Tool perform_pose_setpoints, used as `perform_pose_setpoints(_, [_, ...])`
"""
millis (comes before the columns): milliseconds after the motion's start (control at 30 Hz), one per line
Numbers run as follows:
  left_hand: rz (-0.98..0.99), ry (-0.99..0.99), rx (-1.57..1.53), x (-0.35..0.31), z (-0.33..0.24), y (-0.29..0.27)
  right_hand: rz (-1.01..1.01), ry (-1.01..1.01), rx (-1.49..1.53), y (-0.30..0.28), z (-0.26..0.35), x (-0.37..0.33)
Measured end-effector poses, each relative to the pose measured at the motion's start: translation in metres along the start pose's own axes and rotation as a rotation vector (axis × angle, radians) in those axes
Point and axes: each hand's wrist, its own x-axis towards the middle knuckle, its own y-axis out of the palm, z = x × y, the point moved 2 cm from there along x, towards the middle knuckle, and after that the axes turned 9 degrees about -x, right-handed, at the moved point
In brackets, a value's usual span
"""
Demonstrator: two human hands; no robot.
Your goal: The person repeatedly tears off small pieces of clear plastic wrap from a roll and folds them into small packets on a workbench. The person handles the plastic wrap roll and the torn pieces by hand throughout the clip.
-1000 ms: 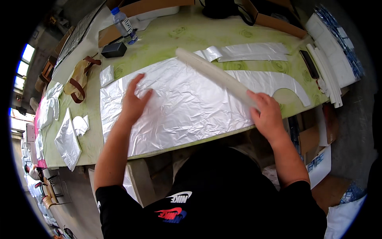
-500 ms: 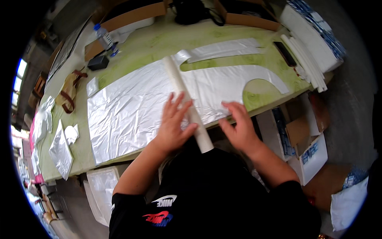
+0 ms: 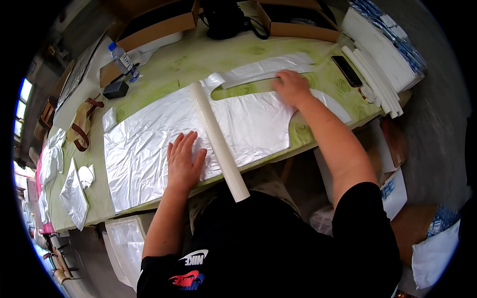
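A thin, shiny white plastic sheet [image 3: 141, 149], cut like an apron with long curved straps, lies spread on the table. Across its middle rests a pale round tube [image 3: 218, 141], whose near end sticks out past the table edge toward me. My left hand [image 3: 184, 161] lies flat on the sheet left of the tube, fingers stretched out and holding nothing. Farther right, my right hand [image 3: 292, 88] reaches over the sheet's strap end, its fingers slightly bent and touching down near the gap between the two straps. Its fingertips are partly hidden.
A green patterned cloth [image 3: 258, 49] covers the table. Toward the right lie a phone [image 3: 346, 71] and several white rolls [image 3: 372, 82] beside a white foam box [image 3: 377, 47]. A water bottle [image 3: 124, 62], a black box [image 3: 115, 89] and folded plastic [image 3: 74, 196] are at left. Cardboard boxes [image 3: 298, 25] stand behind.
My left hand has moved left, away from the tube onto the sheet. My right hand has gone from the near edge up to the straps. The view has shifted slightly.
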Motion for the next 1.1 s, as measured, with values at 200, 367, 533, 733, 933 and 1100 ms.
perform_pose_setpoints(200, [-0.010,0.004,0.005,-0.001,-0.003,-0.001,0.062,0.463,-0.184,-0.039,-0.082,0.013])
perform_pose_setpoints(367, [-0.026,0.010,0.017,-0.003,-0.001,-0.001,-0.223,-0.080,-0.008,-0.038,-0.062,-0.039])
perform_pose_setpoints(533, [0.046,-0.013,0.043,-0.007,-0.004,-0.004,-0.355,-0.483,0.168,-0.055,0.050,-0.087])
perform_pose_setpoints(733, [0.055,-0.011,0.053,-0.001,-0.008,-0.002,-0.277,-0.218,0.024,-0.026,0.064,0.014])
perform_pose_setpoints(933, [0.046,-0.013,0.057,-0.003,-0.007,-0.002,0.116,0.029,-0.065,0.001,0.008,0.017])
perform_pose_setpoints(1100, [0.057,-0.010,0.066,-0.006,-0.009,0.000,0.087,0.139,-0.136,-0.031,-0.028,-0.008])
